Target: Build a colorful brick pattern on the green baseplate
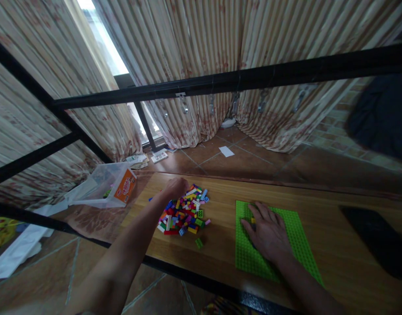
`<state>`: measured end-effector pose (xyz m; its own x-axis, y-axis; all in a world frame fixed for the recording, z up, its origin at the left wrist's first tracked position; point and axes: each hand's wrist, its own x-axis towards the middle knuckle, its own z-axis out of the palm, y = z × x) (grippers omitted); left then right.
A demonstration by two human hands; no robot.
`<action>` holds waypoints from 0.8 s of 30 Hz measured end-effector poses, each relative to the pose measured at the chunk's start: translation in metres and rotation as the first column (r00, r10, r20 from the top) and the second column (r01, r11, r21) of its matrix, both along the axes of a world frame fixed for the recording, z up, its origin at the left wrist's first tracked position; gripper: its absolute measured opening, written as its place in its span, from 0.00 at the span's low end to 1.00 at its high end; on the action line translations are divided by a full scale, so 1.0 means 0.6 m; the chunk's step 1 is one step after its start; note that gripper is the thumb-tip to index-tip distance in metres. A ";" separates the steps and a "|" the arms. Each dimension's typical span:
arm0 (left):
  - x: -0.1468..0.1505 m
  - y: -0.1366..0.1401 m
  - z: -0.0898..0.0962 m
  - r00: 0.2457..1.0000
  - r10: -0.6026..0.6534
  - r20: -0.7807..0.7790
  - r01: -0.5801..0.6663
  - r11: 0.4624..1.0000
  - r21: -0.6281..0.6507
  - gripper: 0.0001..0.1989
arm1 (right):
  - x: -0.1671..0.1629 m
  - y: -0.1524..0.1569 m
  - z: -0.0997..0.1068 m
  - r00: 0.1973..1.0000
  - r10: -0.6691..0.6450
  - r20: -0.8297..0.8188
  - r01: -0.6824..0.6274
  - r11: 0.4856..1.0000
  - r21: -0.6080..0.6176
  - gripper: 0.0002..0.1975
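Note:
My left hand (176, 188) is at the far left edge of a heap of colourful toy building bricks (184, 212). Its fingers bend downward, and their tips are hidden behind the hand. To the right, a green studded baseplate (253, 260) lies on the wooden tabletop, with my right hand (268, 234) resting palm down on it, fingers stretched out. Between the thumb and forefinger of that hand a small yellow brick (253, 221) peeks out, partly covered. A single green brick (199, 243) lies just in front of the heap.
A clear plastic box (104, 186) with an orange label stands left of the wooden table (217, 253). At the right end of the table is a dark flat object (374, 238). A black metal bar (207, 83) with hanging clips crosses in front of the curtains (201, 48).

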<state>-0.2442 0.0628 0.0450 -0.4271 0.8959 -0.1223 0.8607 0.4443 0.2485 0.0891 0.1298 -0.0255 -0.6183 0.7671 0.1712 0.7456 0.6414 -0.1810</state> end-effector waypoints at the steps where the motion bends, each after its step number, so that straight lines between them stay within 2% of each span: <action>1: 0.002 0.005 0.001 1.000 -0.003 -0.011 0.003 1.000 -0.004 0.11 | 0.000 0.000 0.000 1.000 0.002 -0.001 -0.002 1.000 0.003 0.28; 10: 0.040 0.054 -0.014 0.999 -0.041 -0.024 0.039 0.997 -0.071 0.25 | -0.001 -0.005 0.009 1.000 0.003 -0.020 -0.002 1.000 0.023 0.27; 16: 0.049 0.038 -0.007 0.964 -0.240 0.110 0.249 0.965 -0.080 0.25 | -0.001 -0.002 0.003 0.999 -0.001 -0.037 0.001 1.000 0.007 0.27; 24: 0.051 0.024 -0.008 0.840 -0.458 0.293 0.483 0.876 -0.015 0.27 | -0.002 -0.003 0.010 0.999 -0.003 -0.038 0.002 1.000 -0.012 0.27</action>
